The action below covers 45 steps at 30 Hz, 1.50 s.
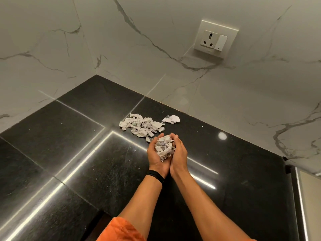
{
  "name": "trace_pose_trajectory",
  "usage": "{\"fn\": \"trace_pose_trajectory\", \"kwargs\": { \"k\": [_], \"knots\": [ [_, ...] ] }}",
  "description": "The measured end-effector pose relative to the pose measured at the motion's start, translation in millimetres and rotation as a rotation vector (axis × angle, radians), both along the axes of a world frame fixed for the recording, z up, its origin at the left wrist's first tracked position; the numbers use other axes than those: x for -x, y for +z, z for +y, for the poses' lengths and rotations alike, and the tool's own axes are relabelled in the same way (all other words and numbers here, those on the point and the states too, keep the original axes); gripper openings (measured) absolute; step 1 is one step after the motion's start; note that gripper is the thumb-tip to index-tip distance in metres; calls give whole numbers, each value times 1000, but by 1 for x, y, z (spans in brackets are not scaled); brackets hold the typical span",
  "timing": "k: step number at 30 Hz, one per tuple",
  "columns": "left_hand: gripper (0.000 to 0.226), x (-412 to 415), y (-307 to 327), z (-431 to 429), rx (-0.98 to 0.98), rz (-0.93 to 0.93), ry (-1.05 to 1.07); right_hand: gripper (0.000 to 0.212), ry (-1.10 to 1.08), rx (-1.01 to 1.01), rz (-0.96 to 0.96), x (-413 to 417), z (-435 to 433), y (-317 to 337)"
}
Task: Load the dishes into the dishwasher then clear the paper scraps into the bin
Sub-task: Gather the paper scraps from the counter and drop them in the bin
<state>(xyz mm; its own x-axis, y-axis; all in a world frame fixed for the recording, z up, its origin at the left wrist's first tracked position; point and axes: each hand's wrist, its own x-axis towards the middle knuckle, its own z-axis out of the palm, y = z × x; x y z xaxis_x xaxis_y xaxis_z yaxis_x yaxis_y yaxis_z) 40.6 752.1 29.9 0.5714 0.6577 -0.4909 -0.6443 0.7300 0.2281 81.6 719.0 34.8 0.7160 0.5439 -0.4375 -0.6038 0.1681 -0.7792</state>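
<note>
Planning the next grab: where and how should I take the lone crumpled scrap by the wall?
Pinch the lone scrap at its raised, crumpled middle, from above on the near side: its edges seem flat on the countertop, and the wall stands close behind.

Orange sleeve (119, 230); black wristband (155, 175); bare forearms

A polished black stone counter (78, 171) lay under the left hand (157, 158) and right hand (179, 153), streaked with bright strip-light reflections. Beyond both, white grey-veined marble walls (173, 20) met in a corner off to the left. A cream socket plate (215, 36) with a switch sat on the wall beyond the right hand.
</note>
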Motion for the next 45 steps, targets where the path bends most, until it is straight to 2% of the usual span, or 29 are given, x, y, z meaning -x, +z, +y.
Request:
{"fn": "trace_pose_trajectory", "kwargs": {
  "k": [8,16,20,26,31,38,42,45],
  "knots": [
    [21,53,12,-35,-39,16,153,24,169,-41,-33,54,-27,16],
    [17,147,13,-128,-81,138,359,24,414,-33,-137,143,-109,-2],
    [17,202,-12,-188,-58,217,450,21,522,-24,-87,196,-167,-26],
    [15,255,-52,-258,82,323,463,19,584,123,17,246,-235,-67],
    [14,277,-111,-275,256,437,436,18,560,295,146,267,-252,-126],
    [31,289,-293,-243,463,642,367,22,445,550,183,287,-220,-287],
    [39,291,-381,-228,407,577,335,25,448,504,281,287,-202,-376],
    [47,293,-421,-216,383,550,355,48,384,475,330,289,-198,-441]
  ]
}}
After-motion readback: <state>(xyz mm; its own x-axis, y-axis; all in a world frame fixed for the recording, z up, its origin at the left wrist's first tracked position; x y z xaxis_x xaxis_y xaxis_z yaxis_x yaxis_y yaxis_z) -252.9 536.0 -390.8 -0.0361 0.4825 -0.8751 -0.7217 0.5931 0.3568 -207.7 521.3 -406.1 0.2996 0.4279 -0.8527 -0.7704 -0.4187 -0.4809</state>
